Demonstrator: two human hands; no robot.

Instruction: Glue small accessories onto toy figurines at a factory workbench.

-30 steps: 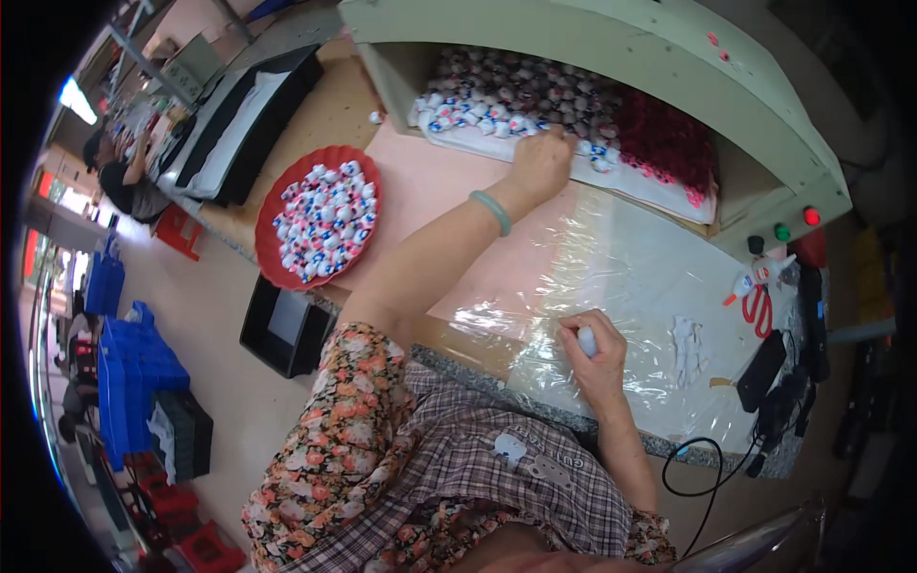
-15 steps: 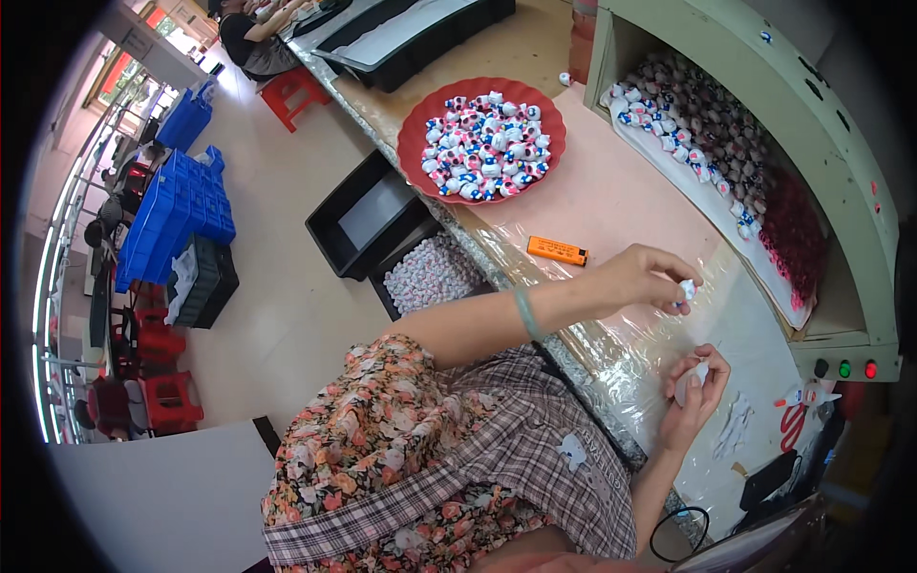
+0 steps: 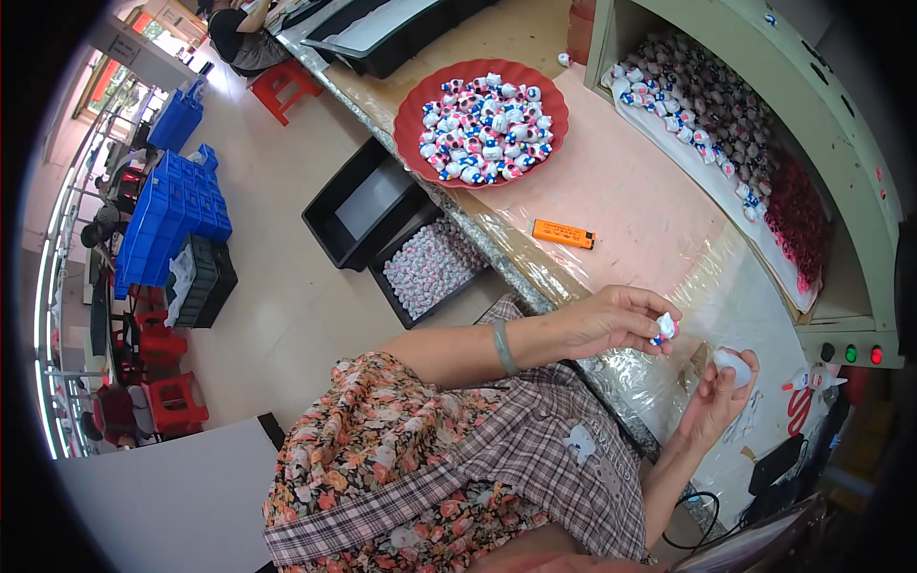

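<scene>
My left hand (image 3: 626,320), with a pale green bangle at the wrist, pinches a small white figurine (image 3: 666,329) with blue and pink parts by its side, above the plastic-covered bench. To its right, my right hand (image 3: 716,396) is closed round a smooth white rounded piece (image 3: 733,367); its exact kind does not show. The two held things are apart. Farther back, a red scalloped bowl (image 3: 409,143) is heaped with similar figurines (image 3: 492,129). An orange block with dark print (image 3: 564,234) lies on the bench between the bowl and my left hand.
A pale green arched cabinet (image 3: 850,143) on the right holds piled figurines (image 3: 697,115) and has coloured buttons. Scissors with red handles (image 3: 799,411) and a dark phone-like object (image 3: 776,465) lie near my right hand. Black bins (image 3: 344,253) stand beside the bench. Another person (image 3: 244,43) sits far off.
My left hand has drawn back toward me with the figurine, now turned to show more of it. My right hand has shifted right, with the white piece raised between its fingers.
</scene>
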